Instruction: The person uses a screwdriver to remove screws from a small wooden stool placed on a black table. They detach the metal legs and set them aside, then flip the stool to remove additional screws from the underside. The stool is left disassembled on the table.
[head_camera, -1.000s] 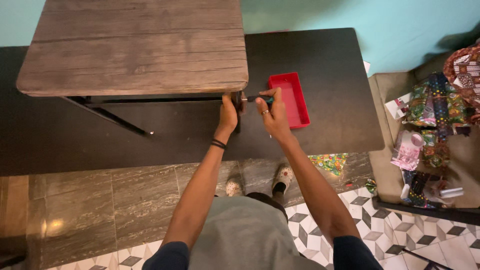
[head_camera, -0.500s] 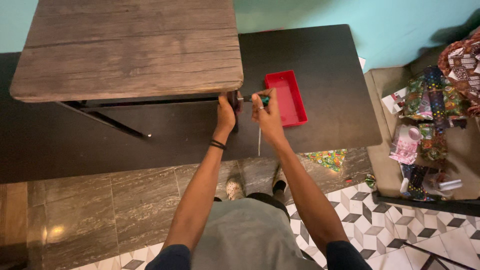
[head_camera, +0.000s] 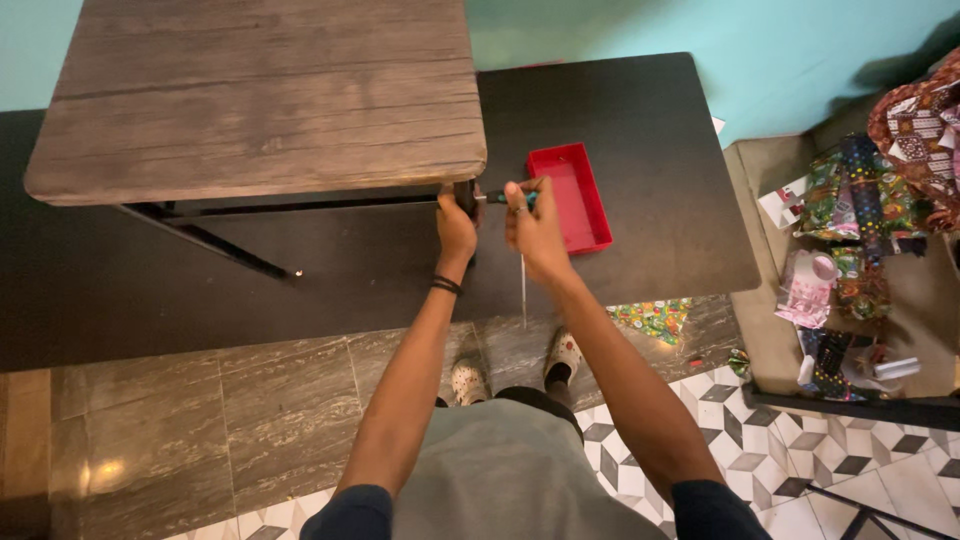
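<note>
Wooden small table (head_camera: 260, 95) stands on the black tabletop (head_camera: 640, 150); left hand (head_camera: 456, 222) grips its corner leg, right hand (head_camera: 535, 222) fingers closed on a screwdriver (head_camera: 505, 197) there, fastening apparently unfinished, beside a red tray (head_camera: 570, 195).

Against the red rectangular plastic tray (head_camera: 569, 197), little has moved in the last second. The right hand (head_camera: 536, 226), closed on the dark-handled green-tipped screwdriver (head_camera: 507, 197), has drawn slightly closer to the tray's left edge and turned, so its knuckles now sit lower beside the tray than before. A thin pale rod (head_camera: 522, 288) now shows hanging below that hand, left of the tray's near corner; a second ago it was not visible. The left hand (head_camera: 456, 224) has slipped a little lower on the small wooden table's dark metal leg (head_camera: 466, 196).
</note>
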